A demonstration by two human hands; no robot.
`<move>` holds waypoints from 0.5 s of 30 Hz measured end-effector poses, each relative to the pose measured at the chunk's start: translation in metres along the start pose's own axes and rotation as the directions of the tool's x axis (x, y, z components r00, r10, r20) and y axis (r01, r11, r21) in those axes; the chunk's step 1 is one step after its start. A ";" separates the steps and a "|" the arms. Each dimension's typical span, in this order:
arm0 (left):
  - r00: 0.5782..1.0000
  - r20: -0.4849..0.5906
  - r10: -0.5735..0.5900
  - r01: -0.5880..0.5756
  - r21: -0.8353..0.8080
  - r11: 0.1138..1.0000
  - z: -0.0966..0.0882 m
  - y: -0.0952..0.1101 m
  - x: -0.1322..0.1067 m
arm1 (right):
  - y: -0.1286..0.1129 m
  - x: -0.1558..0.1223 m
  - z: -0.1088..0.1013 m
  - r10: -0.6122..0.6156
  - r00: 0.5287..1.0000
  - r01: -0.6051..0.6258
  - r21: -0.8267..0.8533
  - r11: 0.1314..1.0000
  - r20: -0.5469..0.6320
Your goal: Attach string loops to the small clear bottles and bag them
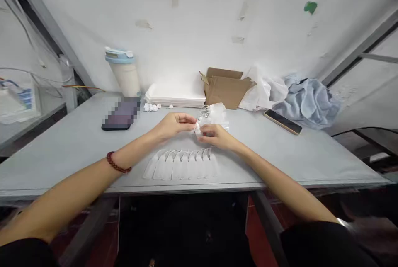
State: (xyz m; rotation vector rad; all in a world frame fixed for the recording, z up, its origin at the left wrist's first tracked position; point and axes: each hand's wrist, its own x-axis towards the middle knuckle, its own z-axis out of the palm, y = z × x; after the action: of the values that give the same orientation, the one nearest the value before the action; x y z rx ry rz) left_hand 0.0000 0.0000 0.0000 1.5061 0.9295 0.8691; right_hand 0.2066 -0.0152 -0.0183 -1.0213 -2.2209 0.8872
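Note:
My left hand [175,126] and my right hand [216,136] meet above the middle of the table. Between their fingertips is a small white piece [197,128]; its exact kind is too small to tell. Both hands are closed in a pinch on it. Nearer the table's front edge lies a row of several translucent white tags [183,167], side by side, with thin string loops pointing away from me. Just behind my right hand is a bunch of similar white tags [217,112] with strings, partly hidden by the fingers.
A phone [121,113] and a blue-lidded cup [123,72] stand left. Along the wall are stacked white sheets [177,97], small white bits [151,107], a cardboard box [226,91], a plastic bag [264,91] and blue cloth [311,101]. Another phone [282,121] lies right.

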 end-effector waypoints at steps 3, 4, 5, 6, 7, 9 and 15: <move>0.999 -0.001 0.043 -0.043 0.039 0.998 0.004 0.004 -0.002 | -0.001 0.000 -0.001 0.026 0.999 -0.026 0.015 1.000 0.029; 0.998 -0.003 0.055 -0.055 0.051 0.997 0.004 0.006 -0.003 | -0.002 0.000 -0.002 0.032 0.999 -0.033 0.020 0.999 0.035; 0.998 -0.013 0.068 -0.067 0.066 0.996 0.005 0.007 -0.003 | -0.002 -0.001 -0.002 0.038 0.998 -0.039 0.025 0.999 0.041; 0.997 -0.020 0.078 -0.076 0.078 0.994 0.006 0.008 -0.003 | -0.001 -0.001 -0.002 0.041 0.998 -0.043 0.030 0.999 0.043; 0.996 -0.020 0.083 -0.081 0.083 0.993 0.006 0.008 -0.004 | -0.001 -0.001 -0.003 0.043 0.998 -0.045 0.034 0.998 0.044; 0.996 -0.001 0.089 -0.088 0.083 0.993 0.006 0.008 -0.004 | -0.001 -0.002 -0.003 0.043 0.998 -0.045 0.037 0.998 0.045; 0.993 0.086 0.085 -0.097 0.138 0.986 0.006 0.008 -0.006 | 0.000 -0.001 -0.003 0.031 0.997 -0.034 0.040 0.999 0.065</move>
State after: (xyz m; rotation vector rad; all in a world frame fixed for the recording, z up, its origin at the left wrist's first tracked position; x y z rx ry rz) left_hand 0.0035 -0.0085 0.0073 1.7047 0.8839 0.8154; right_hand 0.2095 -0.0151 -0.0170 -1.0259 -2.2353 0.9886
